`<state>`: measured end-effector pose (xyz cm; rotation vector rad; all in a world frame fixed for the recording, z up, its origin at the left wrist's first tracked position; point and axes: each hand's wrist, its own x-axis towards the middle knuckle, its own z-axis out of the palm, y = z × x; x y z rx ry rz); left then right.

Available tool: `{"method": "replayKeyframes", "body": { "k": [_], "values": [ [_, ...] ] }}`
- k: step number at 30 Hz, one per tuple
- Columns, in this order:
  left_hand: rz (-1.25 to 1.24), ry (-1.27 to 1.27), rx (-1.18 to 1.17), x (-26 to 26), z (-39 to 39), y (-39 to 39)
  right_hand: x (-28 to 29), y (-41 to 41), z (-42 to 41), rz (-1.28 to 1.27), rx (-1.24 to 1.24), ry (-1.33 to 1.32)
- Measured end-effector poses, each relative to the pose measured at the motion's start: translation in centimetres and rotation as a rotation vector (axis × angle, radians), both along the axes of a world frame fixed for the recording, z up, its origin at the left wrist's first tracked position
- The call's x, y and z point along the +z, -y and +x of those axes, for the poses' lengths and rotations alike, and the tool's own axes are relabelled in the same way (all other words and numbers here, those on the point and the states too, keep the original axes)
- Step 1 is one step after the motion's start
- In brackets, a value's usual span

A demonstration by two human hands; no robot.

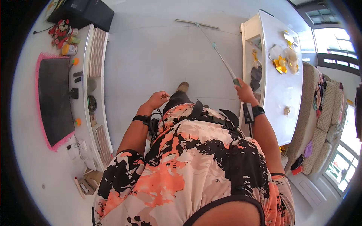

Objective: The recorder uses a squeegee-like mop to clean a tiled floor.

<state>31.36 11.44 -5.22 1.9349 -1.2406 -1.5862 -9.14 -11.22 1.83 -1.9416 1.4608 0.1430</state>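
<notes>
My right hand (pixel 245 91) is closed around the green grip of a long-handled floor squeegee or flat mop (pixel 224 58). Its metal pole slants forward and left from the hand, with a pale green joint partway along. The thin, wide head (pixel 197 24) lies on the pale tiled floor (pixel 147 59) ahead of me. My left hand (pixel 157 99) hangs beside my left thigh, fingers loosely curled, and nothing is visible in it. One shoe (pixel 183 86) shows in front of me.
Along the left runs a white TV cabinet (pixel 88 56) with a pink-trimmed television (pixel 55 99); a black box-like unit (pixel 90 12) stands beyond. On the right, a white table (pixel 278 93) with open shelves bears gold ornaments (pixel 280 64). Past it is a patterned sofa (pixel 322 118).
</notes>
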Motion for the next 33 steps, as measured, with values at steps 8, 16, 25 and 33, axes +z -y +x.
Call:
{"method": "replayKeyframes", "body": {
  "k": [8, 16, 25, 33],
  "values": [
    [0.114, -0.124, 0.134, 1.6, -0.4, -1.1, 5.2, -8.2, -5.7, 0.034, -0.012, 0.102],
    [0.031, -0.145, 0.086, -0.6, -2.5, -0.3, 10.7, -23.6, -19.7, 0.283, -0.190, 0.095],
    [0.010, -0.149, 0.065, -1.6, -2.9, 0.3, 10.6, -22.7, -20.4, 0.360, -0.190, 0.034],
    [0.040, -0.157, 0.165, 1.2, -0.2, -0.6, 4.7, -10.4, -8.1, 0.119, 0.158, -0.094]
  ]
}}
